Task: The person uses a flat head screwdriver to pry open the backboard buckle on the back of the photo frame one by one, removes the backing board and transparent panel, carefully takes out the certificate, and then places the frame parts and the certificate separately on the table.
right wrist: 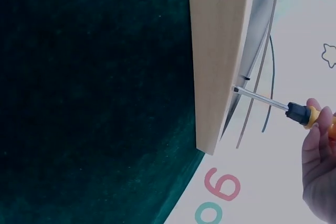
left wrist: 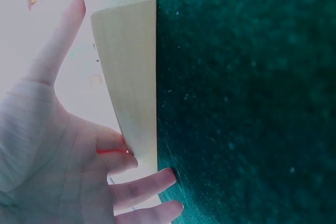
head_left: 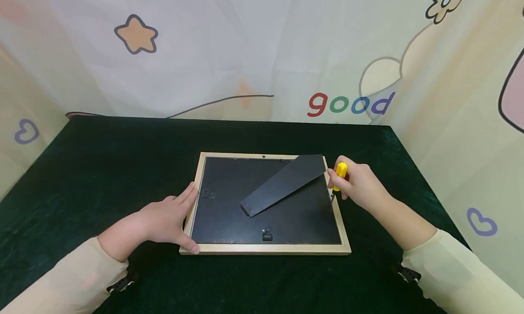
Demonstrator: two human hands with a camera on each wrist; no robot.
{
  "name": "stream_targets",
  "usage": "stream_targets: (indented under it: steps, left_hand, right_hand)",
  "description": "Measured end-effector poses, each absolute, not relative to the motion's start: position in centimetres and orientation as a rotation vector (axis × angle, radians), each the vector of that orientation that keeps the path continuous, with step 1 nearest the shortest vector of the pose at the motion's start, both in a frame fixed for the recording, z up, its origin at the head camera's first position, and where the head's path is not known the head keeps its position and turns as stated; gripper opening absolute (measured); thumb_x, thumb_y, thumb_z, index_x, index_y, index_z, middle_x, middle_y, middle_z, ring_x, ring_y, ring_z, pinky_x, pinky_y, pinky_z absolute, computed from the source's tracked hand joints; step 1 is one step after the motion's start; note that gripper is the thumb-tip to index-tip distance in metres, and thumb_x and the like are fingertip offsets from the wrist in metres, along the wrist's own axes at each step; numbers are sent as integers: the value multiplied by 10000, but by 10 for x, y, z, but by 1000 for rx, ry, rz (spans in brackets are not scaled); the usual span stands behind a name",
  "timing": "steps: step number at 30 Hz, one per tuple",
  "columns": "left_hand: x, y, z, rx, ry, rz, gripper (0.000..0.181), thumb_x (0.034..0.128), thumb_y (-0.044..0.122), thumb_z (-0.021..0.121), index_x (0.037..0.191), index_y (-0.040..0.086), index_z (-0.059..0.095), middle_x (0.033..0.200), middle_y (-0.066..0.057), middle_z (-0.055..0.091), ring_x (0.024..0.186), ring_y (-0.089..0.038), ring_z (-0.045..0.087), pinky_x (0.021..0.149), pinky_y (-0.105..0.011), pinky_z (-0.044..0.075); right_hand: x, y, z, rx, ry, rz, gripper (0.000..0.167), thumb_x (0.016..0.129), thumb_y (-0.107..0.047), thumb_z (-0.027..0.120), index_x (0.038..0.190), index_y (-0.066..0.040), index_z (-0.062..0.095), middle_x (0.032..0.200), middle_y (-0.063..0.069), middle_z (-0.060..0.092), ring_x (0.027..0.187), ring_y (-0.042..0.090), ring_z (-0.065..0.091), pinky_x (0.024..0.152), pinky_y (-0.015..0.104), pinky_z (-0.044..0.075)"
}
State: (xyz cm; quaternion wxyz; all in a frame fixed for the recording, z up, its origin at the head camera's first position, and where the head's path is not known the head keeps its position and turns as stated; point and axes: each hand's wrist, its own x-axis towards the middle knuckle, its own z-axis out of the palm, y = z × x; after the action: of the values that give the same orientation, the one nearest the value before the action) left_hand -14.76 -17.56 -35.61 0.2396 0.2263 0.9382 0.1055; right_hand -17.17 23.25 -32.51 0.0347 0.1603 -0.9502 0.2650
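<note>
Pale wood makes up the picture frame (head_left: 266,249), which lies back side up on the dark green table (head_left: 94,168), nearer the table's right edge than its left, its long sides roughly in line with the far edge. Set within the frame is a black backing board (head_left: 229,177); its stand leg (head_left: 282,186) slants across it, the broad end over the frame's far right corner.

Hands: 2, set apart on opposite sides of the frame. The left hand (head_left: 172,220) rests with fingers extended along the left side, thumb at the near left corner. The right hand (head_left: 358,182) grips 1 yellow-handled screwdriver (head_left: 341,169), its shaft pointing down to the inner edge of the frame's right side. In the right wrist view the tip meets that edge close to a small dark tab (right wrist: 246,78); whether it sits beneath any tab cannot be told.

Assessment: the step appears to be levering at the board's fastenings. Recommended practice: seat the tip fully before applying force, keep the shaft low, and lift in short, light turns; a steep angle could dent the soft-looking wood or scratch the board. The left hand should brace against sliding, clear of the blade's line. The stand leg's overhang may crowd the tool; caution is advised there.
</note>
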Motion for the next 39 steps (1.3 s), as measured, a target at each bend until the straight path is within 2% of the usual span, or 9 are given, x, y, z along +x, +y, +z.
stream_targets:
  steps: [8, 14, 19, 23, 27, 30, 35, 39]
  left_hand:
    - [-149, -176, -358, 637, 2575, 288, 1360, 543, 762, 680, 1476, -24, 79, 1539, -206, 26, 1265, -445, 334, 853, -522, 446]
    - [-148, -176, -359, 629, 2571, 289, 1368, 535, 763, 683, 1479, -15, 72, 1542, -195, 31, 1251, -424, 353, 842, -512, 453]
    - [-148, -176, -358, 626, 2567, 290, 1356, 546, 756, 685, 1482, -7, 69, 1542, -197, 25, 1259, -427, 343, 871, -527, 436]
    - [-147, -176, -357, 628, 2568, 295, 1351, 549, 754, 685, 1481, -8, 72, 1541, -197, 24, 1264, -435, 335, 886, -533, 428]
    - [-147, -176, -356, 621, 2577, 289, 1358, 542, 754, 688, 1480, -13, 75, 1542, -194, 25, 1265, -441, 330, 883, -538, 428]
    - [-148, -176, -356, 617, 2583, 284, 1362, 538, 756, 689, 1480, -13, 74, 1543, -192, 25, 1266, -441, 329, 881, -538, 429]
    - [-148, -175, -357, 617, 2580, 300, 1361, 539, 749, 697, 1479, -15, 77, 1542, -194, 35, 1259, -430, 340, 882, -530, 430]
    - [-148, -175, -358, 626, 2586, 301, 1358, 541, 743, 702, 1475, -25, 85, 1539, -202, 40, 1255, -430, 347, 878, -522, 435]
  right_hand:
    - [-170, 226, -323, 537, -2930, 699, 128, 930, -171, 576, 864, -79, 517, 729, 22, 646, 486, 108, 499, 511, 230, 473]
    - [-161, 196, -324, 807, -2890, 184, 193, 851, -171, 684, 857, -82, 513, 568, -15, 452, 458, 101, 425, 469, 186, 407]
    - [-158, 178, -327, 888, -2934, -20, 228, 824, -192, 719, 867, -110, 510, 580, -19, 498, 456, 104, 427, 479, 181, 412]
    - [-166, 184, -326, 828, -2980, 159, 192, 856, -184, 681, 875, -104, 508, 589, -13, 493, 478, 111, 452, 488, 198, 426]
    - [-175, 205, -323, 593, -3005, 569, 137, 920, -177, 595, 886, -83, 503, 660, 8, 560, 499, 117, 498, 512, 224, 477]
    - [-175, 218, -323, 451, -2985, 761, 157, 954, -220, 543, 901, -77, 505, 737, 24, 619, 522, 131, 528, 547, 247, 500]
    - [-164, 227, -321, 429, -3005, 856, 242, 961, -310, 521, 1016, -76, 497, 834, 44, 624, 591, 181, 570, 612, 260, 519]
    - [-157, 234, -313, 455, -3028, 975, 262, 981, -303, 477, 1106, -73, 472, 892, 63, 612, 648, 184, 585, 664, 277, 528]
